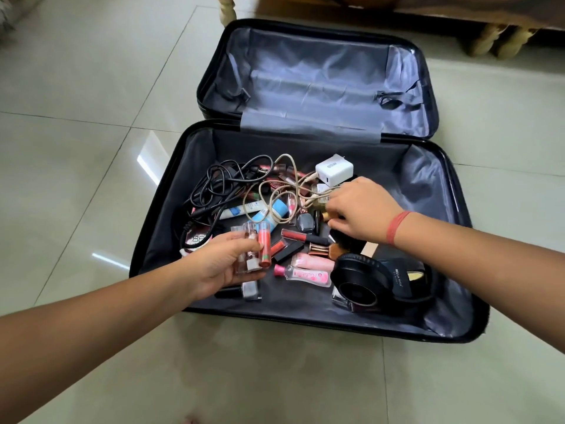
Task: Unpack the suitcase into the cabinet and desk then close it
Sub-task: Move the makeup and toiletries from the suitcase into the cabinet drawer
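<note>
Open suitcase [428, 185] flat on the tiled floor [91, 117], lid half laid back behind. In the near half, a pile of small things: black cable [214, 185], white charger [334, 172], black headphones [357, 280], pink bottle [305, 274]. Left hand [223, 264] above the pile, fingers clamped around an orange-red tube [264, 247] and some clear little bottles [244, 240]. Right hand [363, 209] further in, fingers curled down at a gold-capped piece [326, 215]; impossible to tell if gripped.
</note>
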